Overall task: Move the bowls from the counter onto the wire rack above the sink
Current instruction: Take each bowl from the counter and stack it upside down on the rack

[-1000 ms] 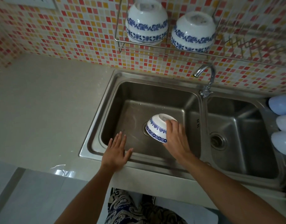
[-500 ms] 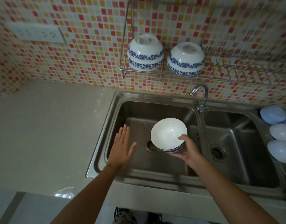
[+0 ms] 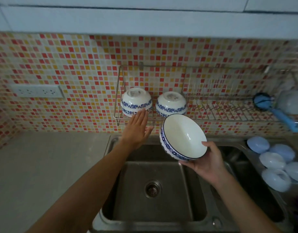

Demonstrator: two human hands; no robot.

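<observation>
Two bowls (image 3: 136, 101) sit side by side on the wire rack (image 3: 212, 115), at its left end, above the sink (image 3: 155, 190).

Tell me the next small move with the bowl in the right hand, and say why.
Probably turn the blue-patterned white bowl upside down and carry it to the bare wire rack just right of the two upturned bowls. The right hand holds it open side up, below the rack; the left hand is open, empty.

We are holding our bare left hand (image 3: 136, 129) flat and open, fingers (image 3: 141, 116) together and pointing up and away, forearm stretching forward. Our bare right hand (image 3: 208, 163) is cupping palm-up, thumb hooking over the rim of what it is gripping, arm reaching in from the lower right.
</observation>
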